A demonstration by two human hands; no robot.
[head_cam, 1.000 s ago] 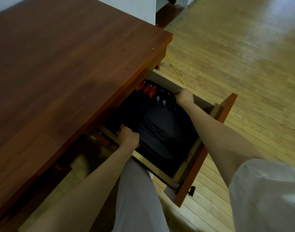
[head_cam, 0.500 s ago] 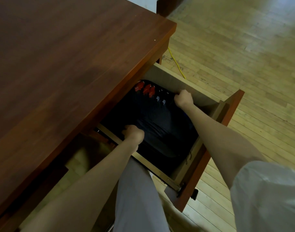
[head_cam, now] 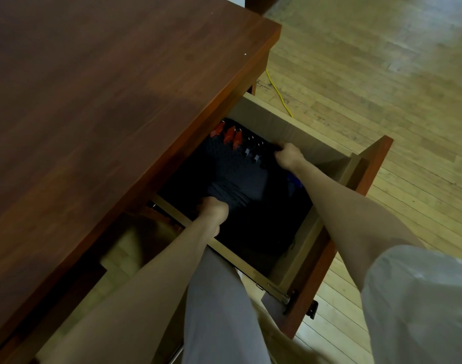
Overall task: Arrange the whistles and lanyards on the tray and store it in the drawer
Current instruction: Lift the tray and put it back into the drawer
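— How many whistles are in there?
— Three red whistles [head_cam: 228, 135] in a row, then two dark whistles [head_cam: 256, 158] beside them. Any more are hidden.
— Lanyards?
— One dark bundle of lanyards [head_cam: 234, 191]. I can't count the cords.
— And the rest?
— One tray [head_cam: 253, 229], one drawer [head_cam: 290, 132], one table [head_cam: 93, 101] and two hands: left hand [head_cam: 214, 210], right hand [head_cam: 287, 156].
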